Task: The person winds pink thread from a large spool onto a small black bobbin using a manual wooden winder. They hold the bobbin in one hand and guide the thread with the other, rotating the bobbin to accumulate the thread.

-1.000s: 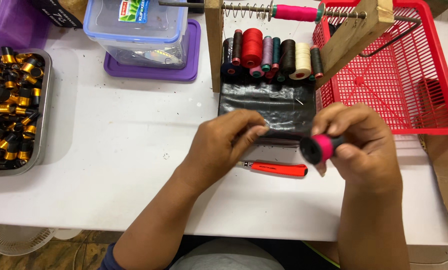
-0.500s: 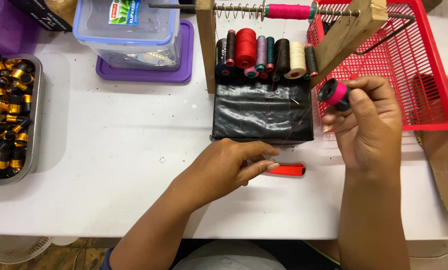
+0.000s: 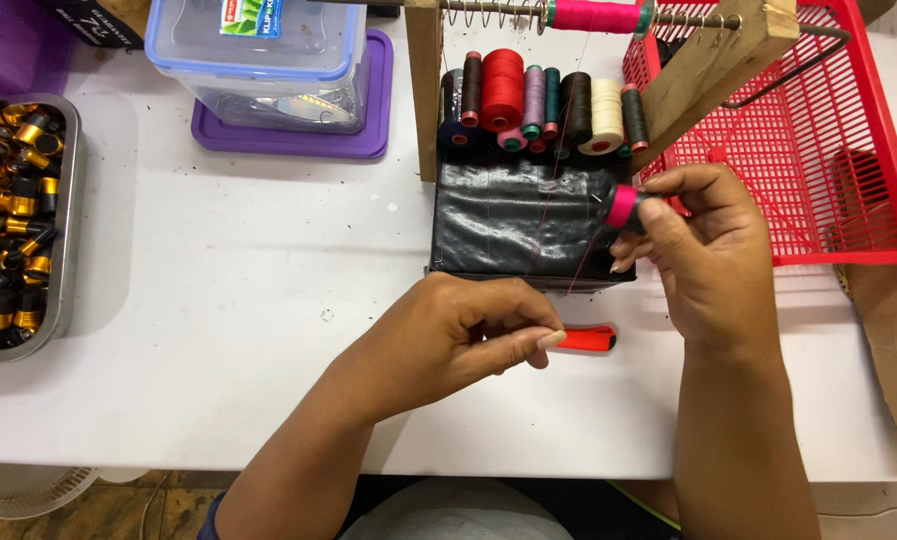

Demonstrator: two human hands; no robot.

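The right hand (image 3: 713, 255), right of the middle of the frame, has its fingers closed around a little black spool with pink thread (image 3: 625, 208). The left hand (image 3: 468, 335), in the middle, is curled shut, pinching something too small to see, and touches the orange knife (image 3: 586, 339) on the white table (image 3: 248, 260). Behind them sits a black block (image 3: 523, 215). A red basket (image 3: 818, 150) is at the upper right.

— How many upright thread spools (image 3: 536, 102) stand behind the black block (image 3: 528, 220)?
— About nine, in mixed colours. Also one red plastic basket (image 3: 818, 150), one clear lidded box (image 3: 268, 60), one orange-handled cutter (image 3: 588, 339).
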